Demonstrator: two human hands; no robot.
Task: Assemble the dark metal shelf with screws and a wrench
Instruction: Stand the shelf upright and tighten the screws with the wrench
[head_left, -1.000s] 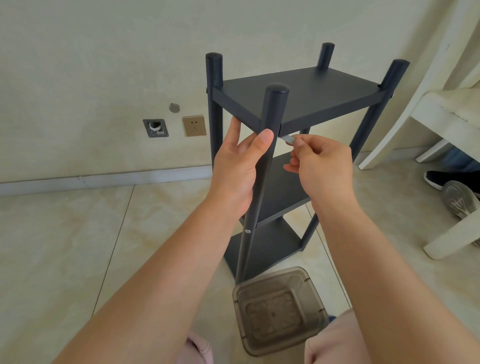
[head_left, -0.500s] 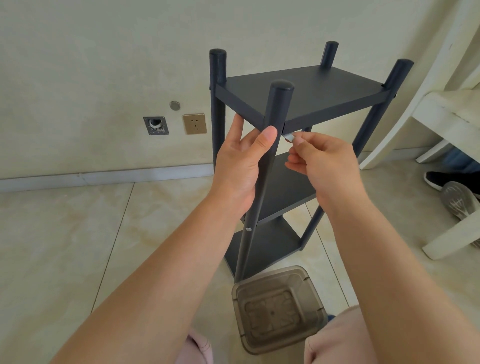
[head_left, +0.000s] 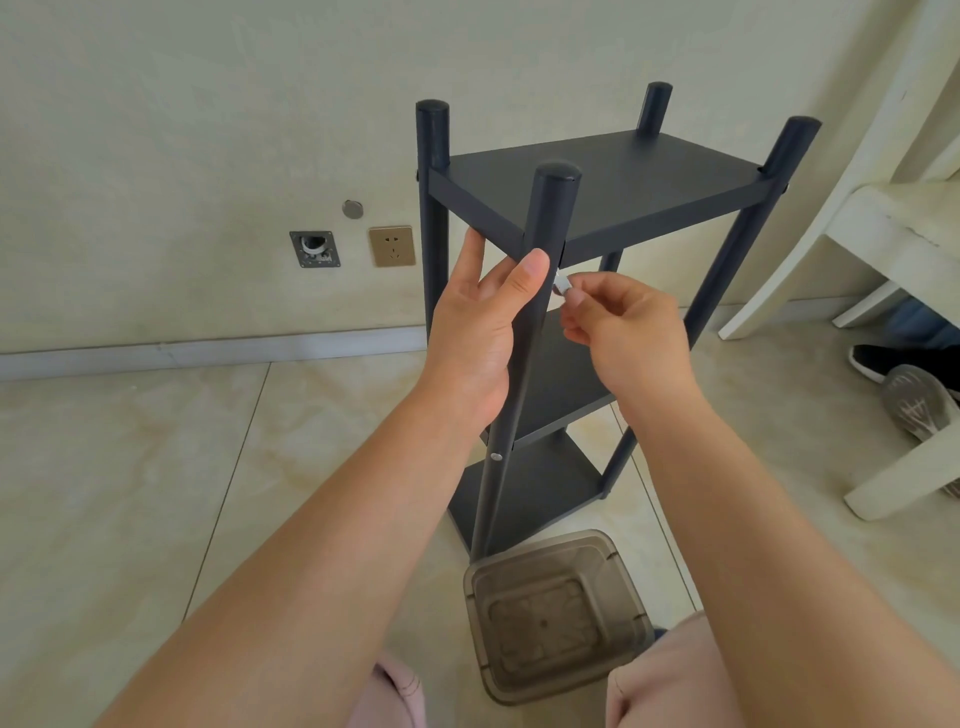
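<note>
A pale tiled floor (head_left: 130, 493) runs up to a cream wall (head_left: 182, 104); on that floor stands the dark metal shelf (head_left: 597, 182), upright, with three tiers and four round posts, its near front post (head_left: 548, 218) rising past the top tier. To the right, a white chair (head_left: 883, 218) stands near the shelf but apart from it, and a dark shoe (head_left: 893, 358) lies under it beside a grey sole (partly hidden by the chair leg). In front of the shelf's foot sits a translucent brown plastic container (head_left: 556, 618), touching or nearly touching the lowest tier; I cannot tell which. The left hand (head_left: 478, 327) grips the near front post just under the top tier, thumb laid up along the post and fingers curled round behind it; the right hand (head_left: 623, 332) sits just beside it, its fingertips (head_left: 576, 296) pinched together on a small silver wrench (head_left: 562, 283) held against the post right below the top tier. Lower on the same post a small silver screw head (head_left: 497, 457) shows at the level of the middle tier; on the wall are a gold socket (head_left: 392, 246), an open box (head_left: 314, 249) and a round cap (head_left: 352, 209).
</note>
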